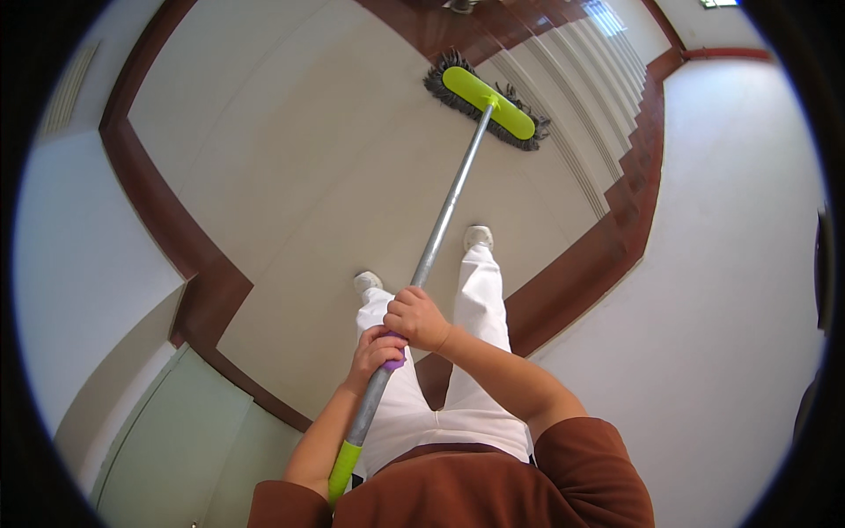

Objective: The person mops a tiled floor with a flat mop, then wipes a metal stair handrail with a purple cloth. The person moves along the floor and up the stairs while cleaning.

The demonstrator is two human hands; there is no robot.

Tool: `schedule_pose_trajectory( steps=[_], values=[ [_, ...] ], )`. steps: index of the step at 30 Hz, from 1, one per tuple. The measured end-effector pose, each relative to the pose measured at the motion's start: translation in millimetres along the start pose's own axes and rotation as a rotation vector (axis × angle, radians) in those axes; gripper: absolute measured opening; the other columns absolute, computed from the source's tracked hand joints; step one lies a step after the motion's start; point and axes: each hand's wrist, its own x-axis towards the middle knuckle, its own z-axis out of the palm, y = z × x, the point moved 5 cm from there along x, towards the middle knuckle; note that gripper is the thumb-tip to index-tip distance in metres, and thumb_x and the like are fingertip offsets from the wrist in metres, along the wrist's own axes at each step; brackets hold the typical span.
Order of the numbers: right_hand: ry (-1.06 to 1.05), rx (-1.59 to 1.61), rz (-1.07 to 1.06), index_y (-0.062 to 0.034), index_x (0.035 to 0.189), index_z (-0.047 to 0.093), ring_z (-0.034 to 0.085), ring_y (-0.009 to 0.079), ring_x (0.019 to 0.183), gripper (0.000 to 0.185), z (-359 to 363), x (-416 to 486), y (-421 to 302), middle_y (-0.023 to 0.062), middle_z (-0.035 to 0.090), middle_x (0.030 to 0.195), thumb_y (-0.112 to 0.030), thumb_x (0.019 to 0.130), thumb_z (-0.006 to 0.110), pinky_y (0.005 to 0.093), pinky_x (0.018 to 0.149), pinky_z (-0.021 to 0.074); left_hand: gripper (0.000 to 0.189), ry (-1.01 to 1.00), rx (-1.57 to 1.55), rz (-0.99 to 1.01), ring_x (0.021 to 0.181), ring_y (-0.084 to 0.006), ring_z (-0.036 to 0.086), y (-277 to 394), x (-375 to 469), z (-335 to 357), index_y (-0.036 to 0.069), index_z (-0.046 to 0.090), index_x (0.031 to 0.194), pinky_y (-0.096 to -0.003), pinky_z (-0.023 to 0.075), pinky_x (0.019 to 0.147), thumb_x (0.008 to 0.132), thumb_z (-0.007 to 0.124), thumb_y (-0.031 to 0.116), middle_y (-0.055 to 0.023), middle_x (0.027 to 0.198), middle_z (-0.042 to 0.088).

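Observation:
A dust mop with a lime-green plate (488,102) and a shaggy grey fringe (443,84) rests on the floor, its right end close to the top stair edge. From the plate a grey metal pole (445,204) runs back toward my body. My right hand (416,319) grips the pole just beyond its purple collar (394,350). Directly below it, my left hand (377,356) wraps around that collar, and the two hands touch. The pole's lime-green end grip (344,465) lies against my left forearm.
A staircase (581,105) with grooved treads descends at the upper right. Dark red skirting (568,277) borders the beige floor (284,165) along the white walls (733,218). A pale green door (178,422) stands at lower left. My shoes (478,236) are on the floor behind the mop.

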Motion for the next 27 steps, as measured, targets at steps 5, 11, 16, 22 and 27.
schedule_pose_trajectory(
  steps=[5, 11, 16, 22, 27],
  values=[
    [-0.034, 0.092, -0.042, -0.0131, 0.068, 0.052, 0.050, 0.0208, 0.075, 0.009, 87.0, 4.3, -74.7, 0.0013, 0.049, 0.072, -0.020, 0.067, 0.059, 0.0352, 0.075, 0.0415, 0.030, 0.026, 0.039, -0.032, 0.098, -0.0268, 0.056, -14.8, -105.1, -61.3, 0.015, 0.056, 0.081, -0.0361, 0.0466, 0.087, 0.062, 0.075, 0.001, -0.0019, 0.092, 0.064],
    [-0.089, 0.196, -0.081, -0.0138, 0.067, 0.054, 0.049, 0.0211, 0.077, 0.007, 164.4, 27.6, -179.3, 0.0017, 0.050, 0.073, -0.020, 0.070, 0.056, 0.0353, 0.077, 0.0398, 0.030, 0.103, 0.083, -0.103, 0.095, -0.0256, 0.057, 11.8, -189.1, -148.1, 0.015, 0.056, 0.081, -0.0376, 0.0476, 0.086, 0.062, 0.075, 0.002, -0.0029, 0.091, 0.064],
    [-0.096, 0.215, -0.068, -0.0131, 0.067, 0.054, 0.049, 0.0208, 0.076, 0.008, 175.3, 41.4, -202.4, 0.0018, 0.050, 0.072, -0.020, 0.071, 0.056, 0.0337, 0.075, 0.0387, 0.032, 0.117, 0.109, -0.140, 0.091, -0.0274, 0.057, 19.4, -203.2, -173.8, 0.016, 0.053, 0.079, -0.0390, 0.0462, 0.085, 0.062, 0.077, 0.003, -0.0015, 0.088, 0.063],
    [-0.097, 0.169, -0.033, -0.0129, 0.066, 0.054, 0.049, 0.0203, 0.076, 0.008, 158.3, 24.1, -199.6, 0.0021, 0.049, 0.071, -0.019, 0.071, 0.056, 0.0325, 0.076, 0.0386, 0.029, 0.062, 0.162, -0.124, 0.089, -0.0272, 0.057, 28.0, -202.2, -149.1, 0.016, 0.052, 0.080, -0.0423, 0.0432, 0.087, 0.066, 0.076, 0.008, -0.0024, 0.088, 0.062],
    [-0.009, 0.153, -0.011, -0.0130, 0.066, 0.054, 0.049, 0.0202, 0.076, 0.008, 148.1, 8.2, -197.2, 0.0023, 0.049, 0.071, -0.019, 0.071, 0.057, 0.0321, 0.075, 0.0387, 0.029, 0.018, 0.215, -0.087, 0.087, -0.0246, 0.058, 36.1, -198.1, -137.1, 0.016, 0.050, 0.079, -0.0438, 0.0421, 0.088, 0.068, 0.076, 0.011, -0.0029, 0.086, 0.061]
  ],
)
